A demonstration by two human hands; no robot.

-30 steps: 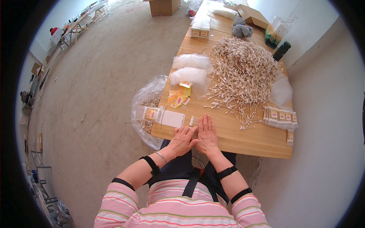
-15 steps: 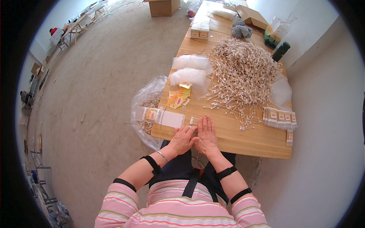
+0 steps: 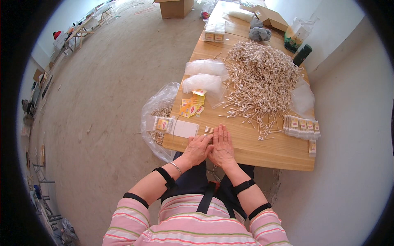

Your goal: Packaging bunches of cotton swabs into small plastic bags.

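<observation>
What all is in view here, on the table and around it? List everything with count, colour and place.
wooden table: one, light wood, centre
cotton swab pile: one big heap, pale, table middle
small swab bundle: one, pale, at the fingertips of both hands
flat white packet: one, near table's left edge
filled swab packets: one row, clear with yellow labels, table's right edge
yellow labels: small heap, left of the pile
clear bags: two stacks, whitish, above the labels
plastic sack: one, clear, on the floor left of the table
cardboard box: one, brown, far floor
left hand: flat on the table
right hand: flat, beside it
</observation>
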